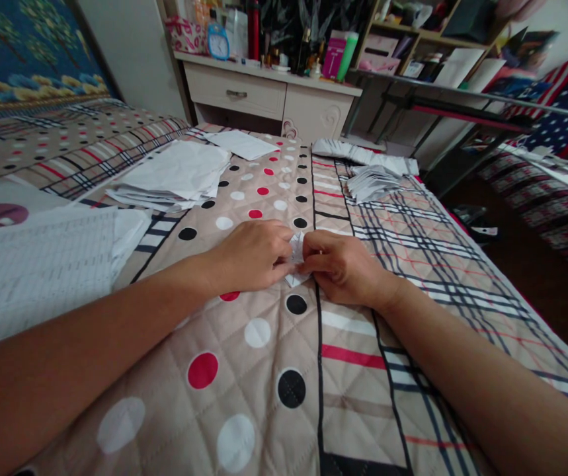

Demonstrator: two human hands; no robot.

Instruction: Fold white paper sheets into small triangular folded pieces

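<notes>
A small piece of folded white paper (295, 279) lies on the patterned bedspread (248, 357), between my two hands. My left hand (254, 254) grips its left side, fingers bent and thumb low near the cover. From the right, my right hand (343, 264) pinches the same paper with thumb and index finger, the other fingers curled under. Both hands rest close to the cover, with their fingertips almost meeting. Much of the paper is hidden behind the fingers, so its full folded shape cannot be made out.
A stack of white sheets (174, 168) and a single sheet (244, 143) lie ahead on the left. Printed papers (50, 264) are nearer left. Small folded papers (373, 182) and a long folded strip (363, 153) lie ahead right. A white dresser (264, 92) stands beyond the bed.
</notes>
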